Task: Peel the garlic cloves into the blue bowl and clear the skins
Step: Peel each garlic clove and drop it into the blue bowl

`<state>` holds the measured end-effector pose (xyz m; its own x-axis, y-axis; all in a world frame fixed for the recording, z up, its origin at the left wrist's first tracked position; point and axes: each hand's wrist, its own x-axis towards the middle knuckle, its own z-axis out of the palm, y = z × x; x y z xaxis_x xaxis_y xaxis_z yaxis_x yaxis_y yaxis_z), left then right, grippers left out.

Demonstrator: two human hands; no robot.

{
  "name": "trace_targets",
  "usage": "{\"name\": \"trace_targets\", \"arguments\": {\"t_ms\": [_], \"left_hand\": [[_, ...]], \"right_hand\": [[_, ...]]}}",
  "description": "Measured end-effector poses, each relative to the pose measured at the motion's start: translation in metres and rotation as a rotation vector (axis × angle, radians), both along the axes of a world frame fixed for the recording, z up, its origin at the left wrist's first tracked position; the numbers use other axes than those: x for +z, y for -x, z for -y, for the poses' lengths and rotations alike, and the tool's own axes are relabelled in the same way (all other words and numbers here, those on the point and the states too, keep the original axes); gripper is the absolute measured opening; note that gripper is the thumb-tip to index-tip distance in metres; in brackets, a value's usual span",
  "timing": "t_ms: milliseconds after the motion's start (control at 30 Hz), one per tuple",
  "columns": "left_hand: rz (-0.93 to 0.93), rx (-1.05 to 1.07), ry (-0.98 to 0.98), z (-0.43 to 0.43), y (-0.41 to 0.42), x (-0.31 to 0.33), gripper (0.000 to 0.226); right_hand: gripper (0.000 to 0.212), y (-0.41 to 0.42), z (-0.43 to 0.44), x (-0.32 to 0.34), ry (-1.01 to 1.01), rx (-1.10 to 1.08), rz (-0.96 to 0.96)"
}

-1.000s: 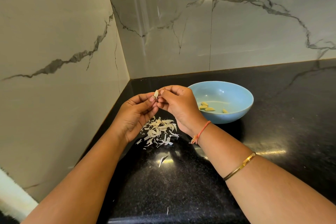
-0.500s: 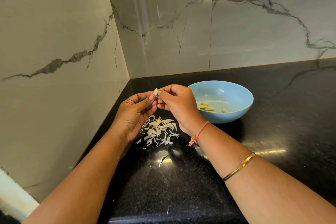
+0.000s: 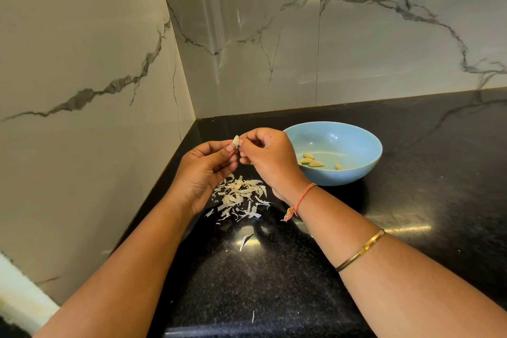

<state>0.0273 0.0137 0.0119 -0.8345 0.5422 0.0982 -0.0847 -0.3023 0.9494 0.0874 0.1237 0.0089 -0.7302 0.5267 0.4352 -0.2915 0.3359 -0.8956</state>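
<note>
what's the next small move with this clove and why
Probably peel the remaining skin: the left hand and right hand both pinch the garlic clove above the skin pile, and it looks papery. Only then drop it into the blue bowl.

Our left hand (image 3: 205,173) and right hand (image 3: 270,159), pinching a garlic clove (image 3: 236,141), hang above the black counter (image 3: 425,228). A pile of skins (image 3: 241,196) lies just beneath them. The blue bowl (image 3: 354,175) blocks the way just right of our right hand, and the side wall (image 3: 82,145) hems in our left. We see open counter right of the bowl and between our forearms, save a stray skin (image 3: 245,240).
</note>
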Motion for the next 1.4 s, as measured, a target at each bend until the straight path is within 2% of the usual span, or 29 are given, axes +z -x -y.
{"name": "trace_targets", "arguments": {"t_ms": [400, 667, 900, 1133, 1400], "left_hand": [[0.160, -0.110, -0.049, 0.000, 0.002, 0.002, 0.015], [0.185, -0.139, -0.091, -0.001, 0.000, 0.003, 0.018], [0.245, -0.130, -0.125, 0.000, 0.002, 0.002, 0.015], [0.224, -0.079, -0.145, -0.001, 0.003, 0.001, 0.014], [0.228, 0.049, -0.220, 0.001, 0.006, 0.004, 0.013]], "right_hand": [[0.012, 0.001, 0.000, -0.001, -0.024, -0.012, 0.012], [0.013, 0.000, 0.001, -0.001, -0.038, -0.036, 0.035], [0.015, 0.000, 0.003, -0.001, -0.204, -0.124, 0.063], [0.009, -0.004, 0.007, 0.001, -0.350, -0.123, 0.071], [0.016, -0.004, 0.008, -0.001, -0.463, -0.107, 0.112]]}}
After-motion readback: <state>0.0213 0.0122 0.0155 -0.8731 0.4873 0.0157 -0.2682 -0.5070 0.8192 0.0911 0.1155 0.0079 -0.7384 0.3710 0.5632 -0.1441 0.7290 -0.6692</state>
